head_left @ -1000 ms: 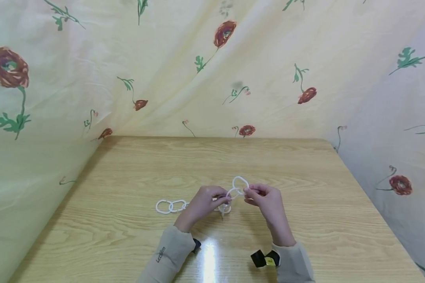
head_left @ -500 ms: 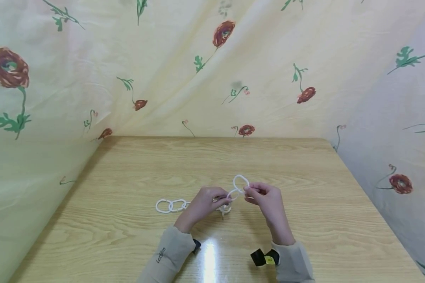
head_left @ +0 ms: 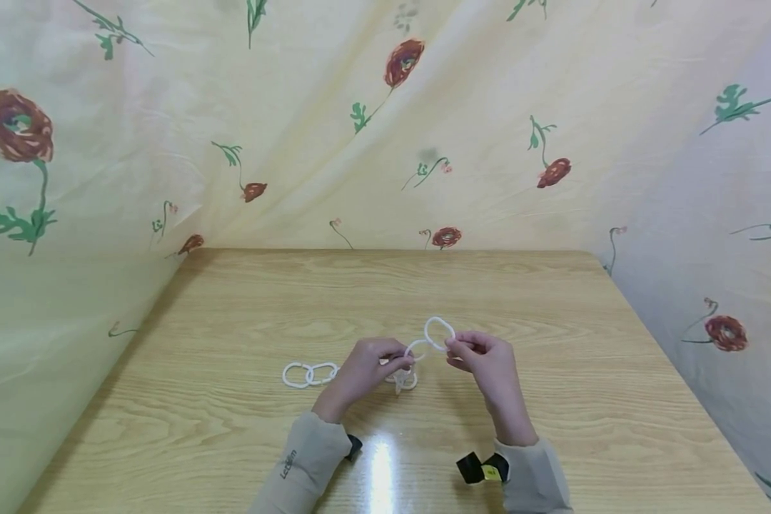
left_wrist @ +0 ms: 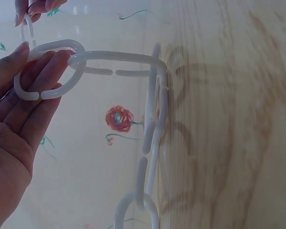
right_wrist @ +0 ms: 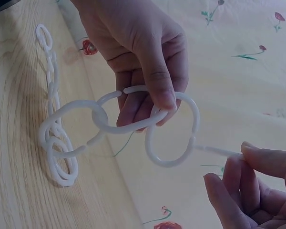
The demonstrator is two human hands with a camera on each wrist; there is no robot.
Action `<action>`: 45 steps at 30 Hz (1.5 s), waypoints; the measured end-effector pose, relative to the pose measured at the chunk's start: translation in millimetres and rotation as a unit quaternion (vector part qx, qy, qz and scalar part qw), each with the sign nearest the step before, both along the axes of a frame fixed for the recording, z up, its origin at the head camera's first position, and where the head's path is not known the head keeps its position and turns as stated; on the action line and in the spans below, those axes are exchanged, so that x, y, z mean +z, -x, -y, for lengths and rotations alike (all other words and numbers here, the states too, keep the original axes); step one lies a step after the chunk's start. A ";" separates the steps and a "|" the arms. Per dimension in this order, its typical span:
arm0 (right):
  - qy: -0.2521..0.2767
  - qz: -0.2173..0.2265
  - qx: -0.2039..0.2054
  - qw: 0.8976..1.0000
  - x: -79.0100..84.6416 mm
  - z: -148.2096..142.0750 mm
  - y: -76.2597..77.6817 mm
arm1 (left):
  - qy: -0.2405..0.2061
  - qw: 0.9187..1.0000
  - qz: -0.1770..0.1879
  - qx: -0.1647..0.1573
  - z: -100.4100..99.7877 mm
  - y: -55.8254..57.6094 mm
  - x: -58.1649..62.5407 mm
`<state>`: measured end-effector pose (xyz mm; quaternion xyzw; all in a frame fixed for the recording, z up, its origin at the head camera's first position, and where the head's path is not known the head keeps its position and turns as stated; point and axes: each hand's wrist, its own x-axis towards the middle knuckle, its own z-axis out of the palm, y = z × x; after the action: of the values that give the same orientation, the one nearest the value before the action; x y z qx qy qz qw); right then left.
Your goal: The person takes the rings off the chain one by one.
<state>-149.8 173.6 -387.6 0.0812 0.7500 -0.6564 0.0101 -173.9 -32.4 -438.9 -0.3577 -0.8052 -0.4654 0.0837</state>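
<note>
A chain of white plastic links (head_left: pixel 285 375) runs along the wooden table and up to both hands. My left hand (head_left: pixel 368 370) pinches one raised link (left_wrist: pixel 81 59) between thumb and fingers; a small gap shows in that link's side. My right hand (head_left: pixel 490 363) pinches the end link (head_left: pixel 427 330), which appears edge-on in the right wrist view. Between the hands, an oval link (right_wrist: pixel 196 119) joins the two held parts. From the left hand, more links (right_wrist: pixel 52 162) hang down to a bunched part on the table. My left hand and forearm hide the chain's middle in the head view.
The wooden table (head_left: pixel 263 300) reaches back to a cream cloth (head_left: pixel 308 128) printed with red flowers, which also rises at both sides. Each wrist wears a black strap, the right one (head_left: pixel 469 467) with a yellow label. Light glares off the table's front.
My left hand has shifted slightly left and my right hand slightly right, so the held links are drawn a little farther apart. Both hands keep their grip.
</note>
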 end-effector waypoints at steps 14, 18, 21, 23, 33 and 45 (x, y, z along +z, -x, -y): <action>0.014 -0.011 -0.020 1.000 -4.1 -9.2 3.3 | -0.030 0.999 0.005 0.026 9.5 -0.7 1.3; 0.009 -0.014 -0.028 0.999 -5.3 -12.9 4.6 | -0.036 0.999 0.002 0.032 10.6 -0.1 3.8; -0.002 -0.011 -0.030 0.999 -6.5 -15.2 5.4 | -0.034 0.999 -0.001 0.035 10.7 0.8 4.4; -0.012 -0.011 -0.030 0.999 -7.1 -17.1 6.2 | -0.032 0.999 -0.004 0.037 10.7 1.5 4.0; -0.048 -0.012 -0.029 0.998 -11.4 -32.8 17.9 | -0.040 0.999 -0.018 0.031 10.4 4.1 0.5; -0.091 0.021 -0.016 0.995 -18.2 -46.7 34.4 | -0.038 0.999 -0.004 0.035 12.1 4.0 0.0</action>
<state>-184.3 220.4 -405.8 0.1074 0.8049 -0.5835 0.0077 -177.9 -44.5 -438.9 -0.3274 -0.7986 -0.4914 0.1168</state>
